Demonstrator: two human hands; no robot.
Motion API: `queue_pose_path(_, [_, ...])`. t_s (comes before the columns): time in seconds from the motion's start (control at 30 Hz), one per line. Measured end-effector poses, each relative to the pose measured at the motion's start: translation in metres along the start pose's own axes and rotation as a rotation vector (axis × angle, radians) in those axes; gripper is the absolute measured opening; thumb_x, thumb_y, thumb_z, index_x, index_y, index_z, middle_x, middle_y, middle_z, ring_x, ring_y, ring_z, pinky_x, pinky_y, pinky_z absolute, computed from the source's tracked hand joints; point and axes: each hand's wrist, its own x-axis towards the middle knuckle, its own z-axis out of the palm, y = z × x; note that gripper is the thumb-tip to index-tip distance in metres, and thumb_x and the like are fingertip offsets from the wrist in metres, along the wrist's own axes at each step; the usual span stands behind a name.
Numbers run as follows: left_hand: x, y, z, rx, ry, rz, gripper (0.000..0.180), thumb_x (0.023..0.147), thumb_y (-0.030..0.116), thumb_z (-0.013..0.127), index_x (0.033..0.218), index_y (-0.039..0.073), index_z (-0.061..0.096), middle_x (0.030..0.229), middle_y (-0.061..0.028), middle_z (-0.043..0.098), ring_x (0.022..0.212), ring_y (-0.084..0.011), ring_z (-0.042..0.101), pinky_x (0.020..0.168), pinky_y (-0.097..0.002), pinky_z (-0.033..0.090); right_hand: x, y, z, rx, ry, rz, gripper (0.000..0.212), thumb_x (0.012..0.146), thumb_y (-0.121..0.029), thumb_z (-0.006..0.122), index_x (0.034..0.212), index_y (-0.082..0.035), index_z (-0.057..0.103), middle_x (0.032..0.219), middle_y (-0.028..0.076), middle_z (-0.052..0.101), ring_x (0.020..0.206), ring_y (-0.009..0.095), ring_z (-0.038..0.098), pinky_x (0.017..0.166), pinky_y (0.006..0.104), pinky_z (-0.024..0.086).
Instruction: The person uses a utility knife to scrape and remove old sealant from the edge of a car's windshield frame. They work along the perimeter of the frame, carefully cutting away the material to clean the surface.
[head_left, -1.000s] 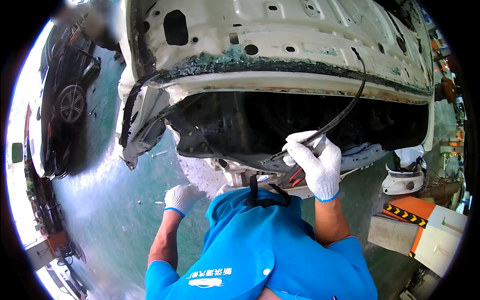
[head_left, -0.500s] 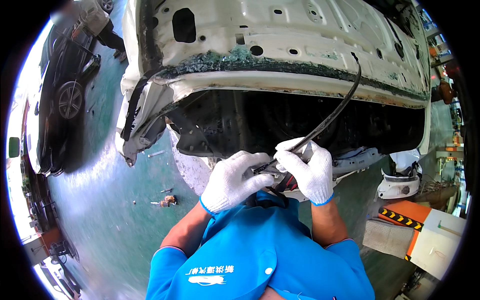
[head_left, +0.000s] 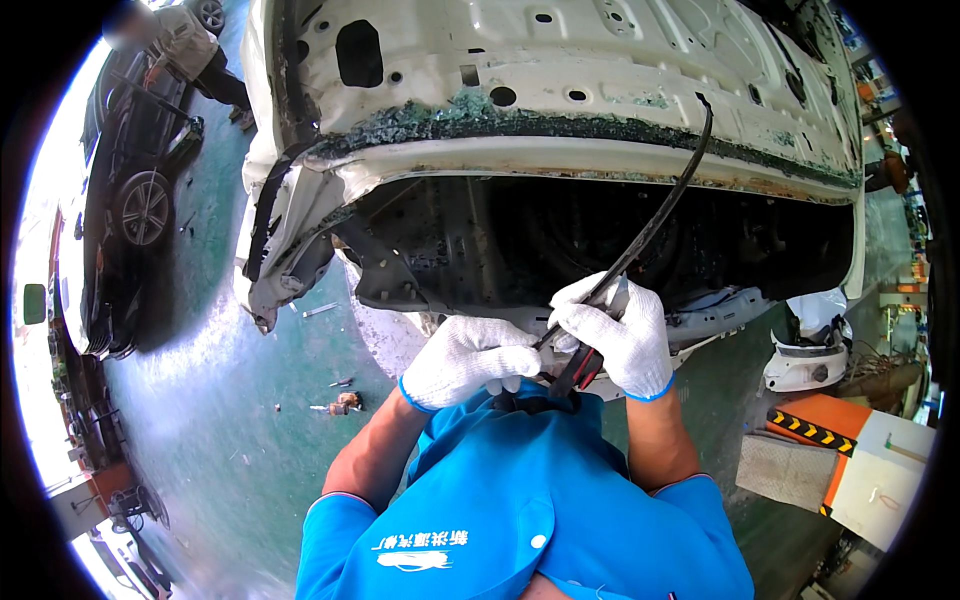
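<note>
Your right hand [head_left: 618,330] is closed around the long black strip [head_left: 655,222], thumb against fingers. Left hand [head_left: 472,362] is half curled at the strip's lower end; can't tell if it's pinching. Strip runs up across the dark opening [head_left: 470,240], far end over the white body panel [head_left: 560,60]; contact there unclear. Risks: strip is bowed, could whip if your right grip slips. Far end swinging could scatter the glass crumbs [head_left: 470,104]. Lower end could snag the black-and-red item [head_left: 588,374] below.
</note>
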Motion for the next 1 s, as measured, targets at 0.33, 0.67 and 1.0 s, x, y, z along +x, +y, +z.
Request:
queue_pose_path(0.33, [0.007, -0.001, 0.015, 0.653, 0.214, 0.579, 0.022, 0.097, 0.016, 0.073, 0.111, -0.001, 0.071, 0.099, -0.0179, 0.067, 0.092, -0.0314, 0.070, 0.074, -0.0382, 0.056, -0.003, -0.005, -0.002, -0.016, 0.083, 0.017, 0.016, 0.096, -0.006, 0.073, 0.109, 0.005, 0.073, 0.088, 0.012, 0.077, 0.074, 0.014, 0.073, 0.067, 0.0259, 0.059])
queue_pose_path(0.67, [0.002, -0.003, 0.043, 0.432, 0.382, 0.390, 0.024, 0.099, 0.003, 0.065, 0.122, 0.003, 0.071, 0.096, -0.0148, 0.070, 0.073, -0.0243, 0.072, 0.065, -0.0340, 0.058, -0.007, 0.002, 0.006, -0.016, 0.235, -0.114, 0.015, 0.098, -0.004, 0.070, 0.110, 0.005, 0.072, 0.090, 0.012, 0.076, 0.076, 0.014, 0.072, 0.070, 0.0280, 0.058])
queue_pose_path(1.0, [0.022, -0.027, 0.021, 0.433, 0.660, 0.346, 0.021, 0.105, 0.013, 0.056, 0.116, 0.000, 0.069, 0.087, -0.0095, 0.070, 0.065, -0.0125, 0.065, 0.059, -0.0287, 0.053, -0.012, 0.009, 0.015, 0.081, 0.360, -0.151, 0.017, 0.098, -0.004, 0.073, 0.113, 0.003, 0.072, 0.091, 0.011, 0.077, 0.077, 0.014, 0.075, 0.070, 0.0268, 0.062])
